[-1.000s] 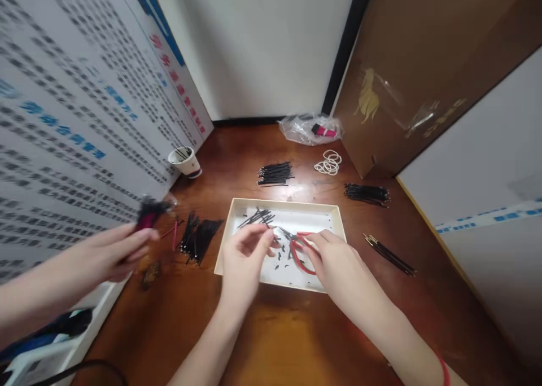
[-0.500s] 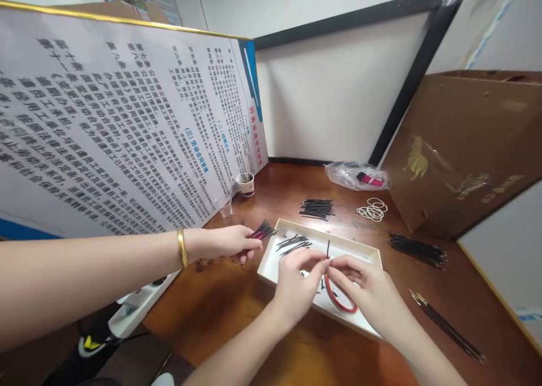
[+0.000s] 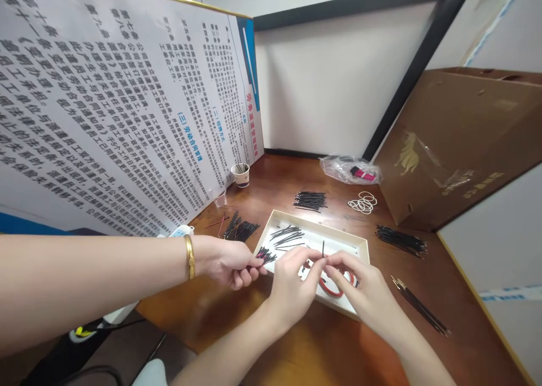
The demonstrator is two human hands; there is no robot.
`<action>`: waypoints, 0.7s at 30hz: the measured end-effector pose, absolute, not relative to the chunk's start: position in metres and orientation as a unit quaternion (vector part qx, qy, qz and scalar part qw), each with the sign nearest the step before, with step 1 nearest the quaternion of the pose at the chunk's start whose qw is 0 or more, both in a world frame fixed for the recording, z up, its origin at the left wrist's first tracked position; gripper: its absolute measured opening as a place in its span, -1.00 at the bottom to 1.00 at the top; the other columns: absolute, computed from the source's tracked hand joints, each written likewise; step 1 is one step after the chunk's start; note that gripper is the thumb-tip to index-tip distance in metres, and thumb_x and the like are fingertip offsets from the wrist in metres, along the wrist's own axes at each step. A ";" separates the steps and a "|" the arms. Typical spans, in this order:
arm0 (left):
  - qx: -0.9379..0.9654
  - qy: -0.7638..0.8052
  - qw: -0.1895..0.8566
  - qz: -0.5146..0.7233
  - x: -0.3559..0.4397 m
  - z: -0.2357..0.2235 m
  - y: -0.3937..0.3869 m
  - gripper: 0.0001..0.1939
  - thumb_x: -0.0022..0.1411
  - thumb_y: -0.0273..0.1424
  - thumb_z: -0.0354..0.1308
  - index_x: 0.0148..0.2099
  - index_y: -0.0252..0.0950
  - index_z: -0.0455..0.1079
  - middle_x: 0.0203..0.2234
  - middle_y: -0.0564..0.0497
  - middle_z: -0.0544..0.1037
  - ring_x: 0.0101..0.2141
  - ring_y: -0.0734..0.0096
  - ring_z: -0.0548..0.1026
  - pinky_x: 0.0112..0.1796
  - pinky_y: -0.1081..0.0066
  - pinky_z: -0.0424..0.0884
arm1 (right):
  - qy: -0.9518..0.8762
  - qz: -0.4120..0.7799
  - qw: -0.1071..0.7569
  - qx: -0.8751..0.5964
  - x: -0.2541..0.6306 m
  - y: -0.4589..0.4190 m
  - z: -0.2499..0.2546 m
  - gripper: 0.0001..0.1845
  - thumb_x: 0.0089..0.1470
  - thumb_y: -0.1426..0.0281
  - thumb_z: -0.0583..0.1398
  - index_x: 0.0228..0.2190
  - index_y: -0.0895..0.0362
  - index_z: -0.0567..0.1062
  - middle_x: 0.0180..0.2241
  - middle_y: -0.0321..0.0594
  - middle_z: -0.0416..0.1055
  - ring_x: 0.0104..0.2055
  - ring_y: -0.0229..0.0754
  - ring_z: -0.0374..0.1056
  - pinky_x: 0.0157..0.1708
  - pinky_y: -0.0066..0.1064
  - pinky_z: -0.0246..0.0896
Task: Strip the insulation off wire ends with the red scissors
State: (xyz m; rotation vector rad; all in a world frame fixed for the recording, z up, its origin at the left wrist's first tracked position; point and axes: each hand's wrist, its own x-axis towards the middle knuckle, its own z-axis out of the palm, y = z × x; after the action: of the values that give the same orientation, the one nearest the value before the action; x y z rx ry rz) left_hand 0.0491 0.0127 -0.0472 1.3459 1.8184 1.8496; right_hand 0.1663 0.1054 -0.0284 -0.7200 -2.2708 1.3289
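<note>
My left hand [image 3: 294,287] and my right hand [image 3: 358,276] meet fingertip to fingertip over the white tray, both pinched closed. A thin black strip [image 3: 323,248] stands upright between their fingertips. Below them a red wire loop [image 3: 332,293] hangs or lies over the tray; I cannot tell whether it joins the strip. The shallow white box lid [image 3: 363,249] holds loose black strips [image 3: 288,236] at its far left. From the left, another person's hand [image 3: 235,263] with a gold bangle grips a bundle of black and pink strips [image 3: 265,255] by the lid's left edge.
Black bundles [image 3: 310,201] [image 3: 401,240] lie behind and right of the lid, with longer dark rods [image 3: 420,307] nearer. White rubber bands [image 3: 363,203], a plastic bag [image 3: 349,170], a paper cup [image 3: 240,175] and a strip pile [image 3: 241,227] surround it. A brown box [image 3: 461,149] stands right.
The other person's hand has come nearer and lower with its bundle, uncovering a pile of black strips behind it. My hands keep their pinch. The view has shifted slightly.
</note>
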 end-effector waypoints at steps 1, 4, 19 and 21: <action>0.458 0.616 0.111 0.631 0.053 -0.048 0.011 -0.85 0.29 -0.45 0.14 -0.33 -0.29 0.50 -0.43 -0.07 0.60 -0.40 0.32 0.50 -0.32 0.35 0.45 | -0.812 0.486 0.198 -0.254 0.168 0.107 -0.027 -0.77 0.22 0.23 0.15 -0.40 0.08 0.49 -0.42 -0.27 0.43 -0.40 -0.21 0.29 -0.36 -0.39 0.19; 0.462 0.609 0.140 0.629 0.054 -0.049 0.005 -0.81 0.33 -0.30 0.17 -0.31 -0.27 0.49 -0.38 -0.06 0.60 -0.36 0.33 0.52 -0.27 0.30 0.49 | -0.798 0.526 0.176 -0.236 0.172 0.109 -0.025 -0.70 0.23 0.16 0.13 -0.42 0.10 0.46 -0.45 -0.26 0.39 -0.43 -0.21 0.31 -0.41 -0.39 0.26; 0.448 0.594 0.345 0.572 -0.045 -0.008 -0.055 -0.55 0.32 -0.18 0.15 -0.62 -0.13 0.46 -0.79 -0.01 0.47 -0.82 0.33 0.40 -0.89 0.45 0.22 | -0.847 0.499 0.102 -0.151 0.141 0.126 -0.020 -0.76 0.27 0.30 0.13 -0.39 0.14 0.47 -0.42 -0.27 0.46 -0.39 -0.26 0.36 -0.36 -0.39 0.35; 0.454 0.584 0.299 0.603 -0.017 -0.014 -0.052 -0.62 0.27 -0.18 0.20 -0.59 -0.10 0.47 -0.85 0.05 0.39 -0.84 0.37 0.34 -0.86 0.44 0.24 | -0.874 0.463 0.096 -0.113 0.120 0.123 -0.026 -0.89 0.21 0.38 0.21 -0.32 0.14 0.53 -0.32 -0.25 0.51 -0.31 -0.24 0.41 -0.23 -0.32 0.39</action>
State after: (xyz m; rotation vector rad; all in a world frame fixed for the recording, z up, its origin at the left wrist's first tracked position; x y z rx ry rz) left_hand -0.0170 -0.0523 -0.0140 1.2069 1.5500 1.6013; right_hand 0.1201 0.1231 -0.0260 -0.3356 -2.5884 1.3721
